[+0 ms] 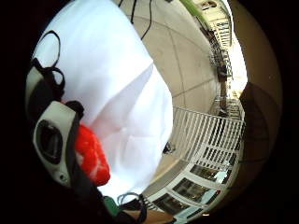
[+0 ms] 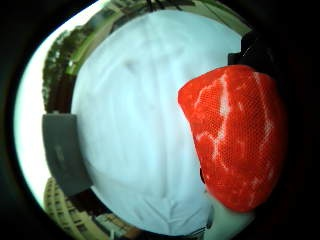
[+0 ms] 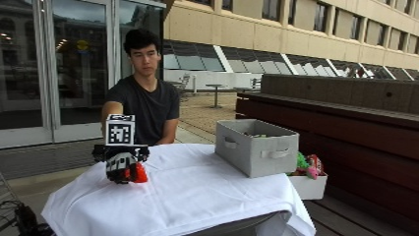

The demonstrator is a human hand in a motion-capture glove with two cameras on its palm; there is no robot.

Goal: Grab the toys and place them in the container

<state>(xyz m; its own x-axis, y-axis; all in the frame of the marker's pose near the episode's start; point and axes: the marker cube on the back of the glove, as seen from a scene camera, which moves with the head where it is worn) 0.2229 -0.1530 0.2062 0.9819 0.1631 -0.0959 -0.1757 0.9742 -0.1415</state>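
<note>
Gripping one red toy (image 3: 138,174)

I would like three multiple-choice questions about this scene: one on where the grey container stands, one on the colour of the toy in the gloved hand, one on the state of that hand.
1. Where does the grey container stand?
A. on the table with the white cloth
B. on the ground
C. on the person's lap

2. What colour is the toy?
A. blue
B. red with white marks
C. yellow

3. What is the gloved right hand doing?
A. lying flat on the cloth
B. reaching into the container
C. holding the toy

Key: 1 A, it sits on the cloth; 2 B, the thumb side palm view shows it; 3 C, the toy shows at the fingers.
</note>
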